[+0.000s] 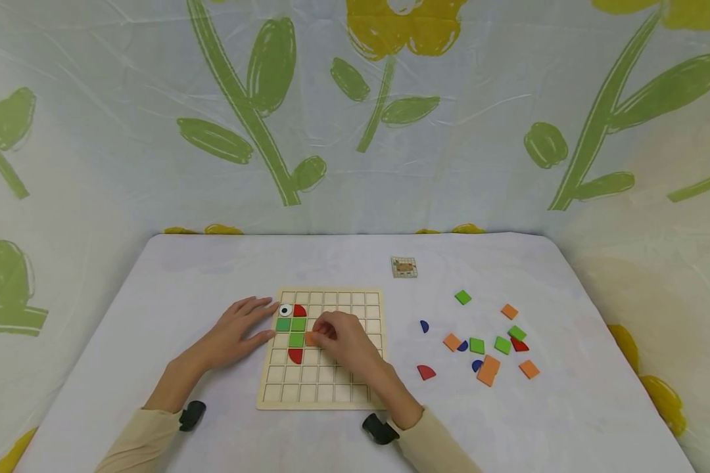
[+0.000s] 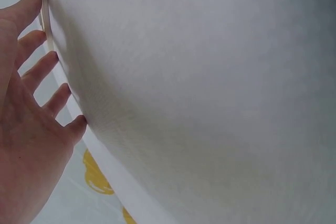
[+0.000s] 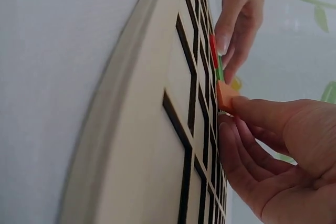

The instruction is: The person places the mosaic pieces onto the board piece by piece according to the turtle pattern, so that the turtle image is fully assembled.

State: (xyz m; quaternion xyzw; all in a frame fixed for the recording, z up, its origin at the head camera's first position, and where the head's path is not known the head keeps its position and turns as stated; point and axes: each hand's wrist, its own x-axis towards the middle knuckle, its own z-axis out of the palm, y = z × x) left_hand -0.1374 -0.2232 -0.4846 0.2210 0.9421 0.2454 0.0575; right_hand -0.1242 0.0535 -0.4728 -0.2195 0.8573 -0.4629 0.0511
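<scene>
A wooden grid board (image 1: 343, 395) lies on the white table. In its left part sit a white eye tile (image 1: 285, 310), an upper red quarter-round tile (image 1: 300, 310), a lower red quarter-round tile (image 1: 296, 356) and three green square tiles (image 1: 296, 339). My right hand (image 1: 350, 343) pinches an orange square tile (image 3: 226, 96) over the grid, just right of the lowest green square. Whether that tile lies flat in its cell I cannot tell. My left hand (image 1: 232, 336) rests at the board's left edge, its fingers spread and touching the rim.
Right of the board lie loose tiles: several orange squares (image 1: 529, 369), several green squares (image 1: 476, 345), blue half-rounds (image 1: 424, 326) and red pieces (image 1: 426, 372). Some overlap. A small printed pattern card (image 1: 404, 267) lies behind the board. A flowered cloth (image 1: 449, 164) hangs behind the table.
</scene>
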